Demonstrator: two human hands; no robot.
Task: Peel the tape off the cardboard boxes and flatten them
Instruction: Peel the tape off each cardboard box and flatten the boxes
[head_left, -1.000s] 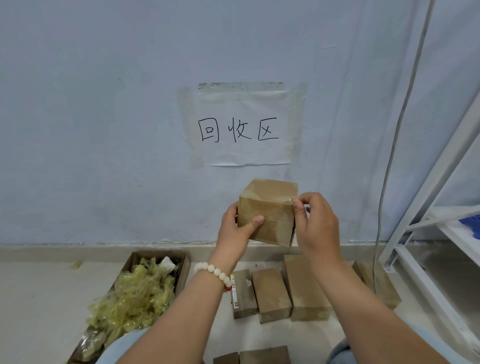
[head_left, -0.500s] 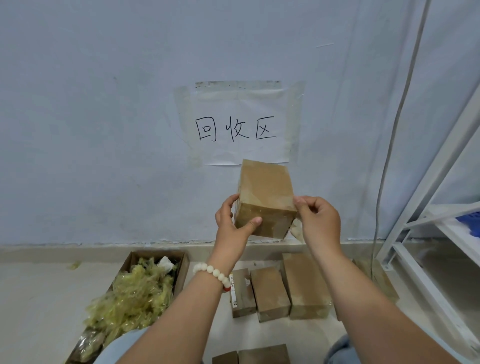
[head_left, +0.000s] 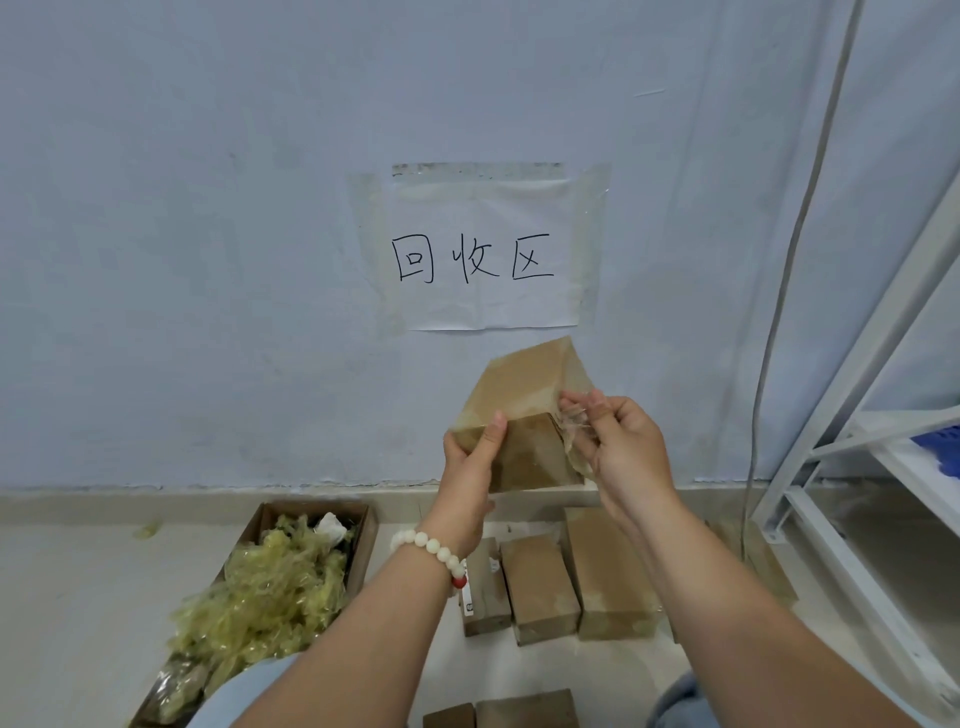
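You hold a tape-wrapped cardboard box (head_left: 524, 395) up in front of the wall, directly below the paper sign (head_left: 488, 306). It is tilted, with one corner pointing up toward the sign. Your left hand (head_left: 470, 467) grips its left side: the thumb lies flat on the near face and the fingers curl round behind. Your right hand (head_left: 623, 452) pinches a crinkled strip of clear tape (head_left: 574, 434) between thumb and fingertips at the box's right edge, where the strip is lifted off the cardboard. A white bead bracelet (head_left: 431, 548) sits on your left wrist.

On the floor further below the sign, three taped boxes (head_left: 537, 587) lie side by side, touching. Below and to the left of the sign stands an open carton (head_left: 364, 535) heaped with wadded yellowish tape (head_left: 275, 577). To the right of the sign a grey cable (head_left: 800, 223) hangs down the wall, and beyond it stands a white metal rack (head_left: 883, 322).
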